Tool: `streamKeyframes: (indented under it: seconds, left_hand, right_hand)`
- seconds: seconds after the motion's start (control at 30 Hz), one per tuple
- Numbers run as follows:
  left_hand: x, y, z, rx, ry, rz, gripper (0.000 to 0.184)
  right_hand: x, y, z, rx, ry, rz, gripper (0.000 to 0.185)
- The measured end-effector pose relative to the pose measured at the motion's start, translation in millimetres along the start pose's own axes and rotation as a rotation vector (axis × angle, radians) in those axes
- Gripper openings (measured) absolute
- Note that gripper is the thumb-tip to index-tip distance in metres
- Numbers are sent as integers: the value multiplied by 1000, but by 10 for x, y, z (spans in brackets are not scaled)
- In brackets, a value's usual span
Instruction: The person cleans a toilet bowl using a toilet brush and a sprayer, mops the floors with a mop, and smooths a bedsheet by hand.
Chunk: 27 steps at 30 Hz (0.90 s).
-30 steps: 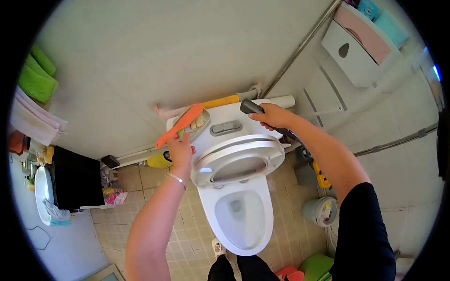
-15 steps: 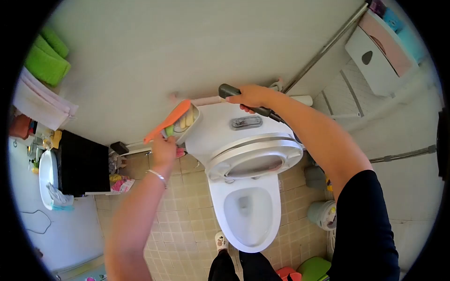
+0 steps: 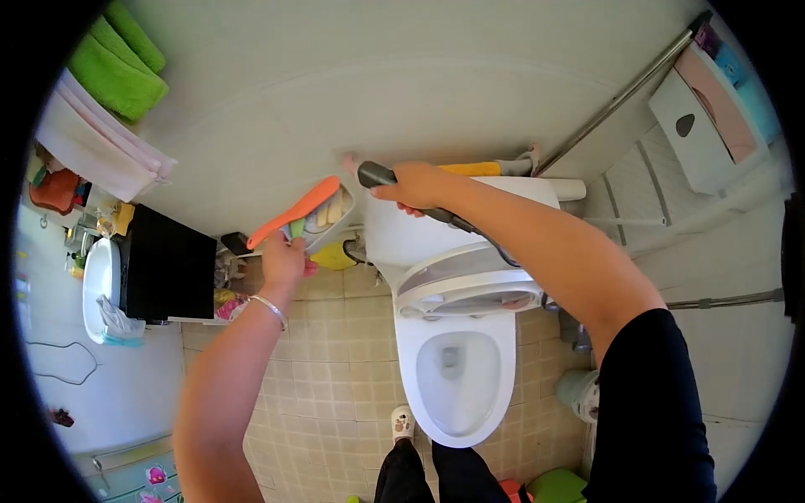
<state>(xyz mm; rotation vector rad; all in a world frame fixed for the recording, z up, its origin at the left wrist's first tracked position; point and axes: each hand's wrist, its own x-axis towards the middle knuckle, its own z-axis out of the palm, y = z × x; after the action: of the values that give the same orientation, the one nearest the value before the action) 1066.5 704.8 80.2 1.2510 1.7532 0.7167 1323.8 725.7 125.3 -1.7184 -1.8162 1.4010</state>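
My left hand [image 3: 285, 260] grips the near end of a small white open box [image 3: 340, 220] with an orange strip [image 3: 295, 211] along its upper side, perhaps its lid. Several pale and green folded pieces [image 3: 329, 211] show inside. My right hand [image 3: 417, 186] is wrapped round the dark grey handle of a handheld sprayer [image 3: 376, 175], held over the white toilet tank [image 3: 394, 226]. The sprayer's head points left, near the box. Below, the toilet [image 3: 457, 386] has its seat and lid [image 3: 470, 293] raised, with some water in the bowl.
A yellow roll [image 3: 470, 169] lies behind the tank along the wall. On the left are a black cabinet [image 3: 172, 264], a white basin [image 3: 101, 277] and green towels [image 3: 117, 71]. A bucket [image 3: 579, 394] stands right of the toilet; a white drawer unit [image 3: 692, 126] is at upper right.
The box has moved left, away from the tank's edge, in my left hand. My right hand has shifted left with the sprayer, uncovering the yellow roll. The whole view has turned slightly.
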Motion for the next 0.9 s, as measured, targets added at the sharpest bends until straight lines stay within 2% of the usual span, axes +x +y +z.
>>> streamKeyframes:
  seconds: [0.17, 0.23, 0.33, 0.37, 0.47, 0.53, 0.57, 0.6, 0.67, 0.77, 0.87, 0.9]
  left_hand:
    - [-54, 112, 170, 34, 26, 32, 19]
    - [-41, 98, 234, 48, 3, 47, 21]
    - [-44, 74, 396, 82, 9, 79, 21]
    - [-36, 62, 477, 78, 6, 80, 21]
    - [-24, 37, 573, 16, -9, 30, 21]
    - [-41, 57, 647, 207, 15, 130, 25]
    - [-23, 47, 675, 202, 5, 134, 25]
    - [-14, 31, 702, 256, 32, 181, 27]
    - [-33, 38, 767, 290, 21, 243, 29]
    - [-21, 32, 760, 159, -36, 182, 29]
    - [-280, 293, 552, 275, 36, 297, 29]
    - [-381, 398, 474, 137, -25, 208, 27]
  right_hand:
    - [-9, -38, -17, -35, 35, 12, 40]
    - [-249, 3, -71, -255, -180, 14, 42]
    - [-483, 342, -243, -203, -175, 97, 45]
    - [-608, 434, -390, -292, -173, 95, 44]
    - [-1004, 674, -681, -303, -129, 254, 44]
    - [-1359, 835, -825, -296, -76, 328, 45]
    - [-1521, 911, -868, -274, -52, 358, 43]
    - [-1667, 979, -869, -273, -45, 372, 43]
    - [-2048, 1080, -858, -24, 78, 503, 40]
    - [-2574, 1348, -634, 5, 135, 587, 38]
    - [-3127, 1349, -221, 37, 160, 659, 41]
    - [-3274, 1383, -64, 41, 169, 671, 41]
